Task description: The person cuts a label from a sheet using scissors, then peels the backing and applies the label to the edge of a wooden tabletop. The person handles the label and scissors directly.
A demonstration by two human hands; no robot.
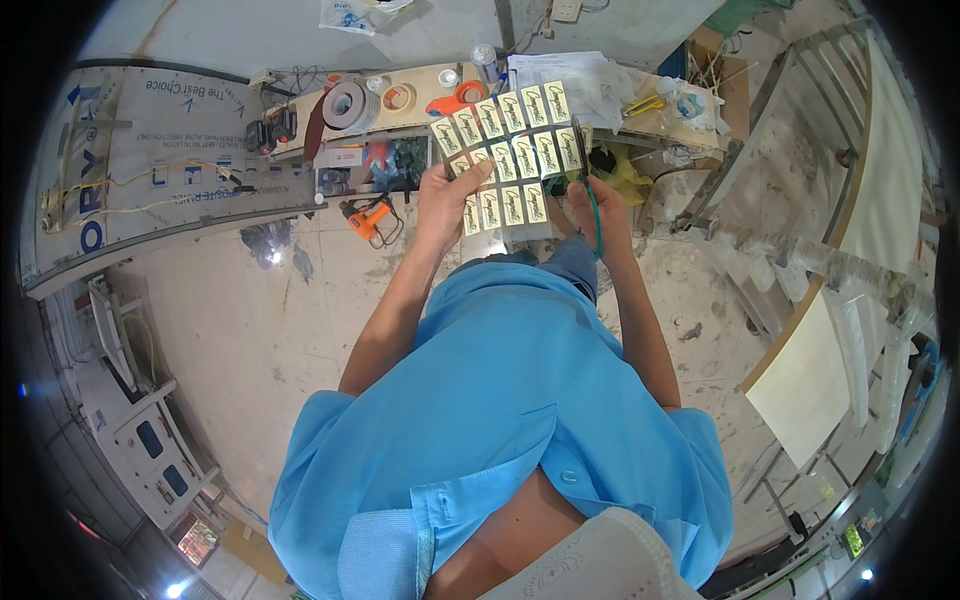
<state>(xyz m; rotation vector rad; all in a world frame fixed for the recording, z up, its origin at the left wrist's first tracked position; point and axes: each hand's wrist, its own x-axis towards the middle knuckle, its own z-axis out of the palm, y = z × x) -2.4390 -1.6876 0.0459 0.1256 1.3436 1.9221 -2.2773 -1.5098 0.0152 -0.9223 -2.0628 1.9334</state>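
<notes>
A sheet of small cream labels with dark lettering (pixel 516 160), set in rows on a dark backing, is held up in front of my body. My left hand (pixel 446 205) grips its lower left edge, the thumb lying on top. In my right hand (pixel 604 212) is a pair of scissors with a green handle (pixel 597 222). Their dark blades point away from me along the sheet's right edge. Whether the blades are apart or touch the sheet is too small to tell. Part of the right hand's fingers is hidden behind the handle.
Beyond the sheet, a workbench (pixel 425 78) carries tape rolls (pixel 350 107), papers (pixel 560 75) and a yellow-handled tool (pixel 644 105). An orange power tool (pixel 368 218) lies on the floor. A large printed panel (pixel 190 150) fills the left; racks and a pale board (pixel 808 375) stand right.
</notes>
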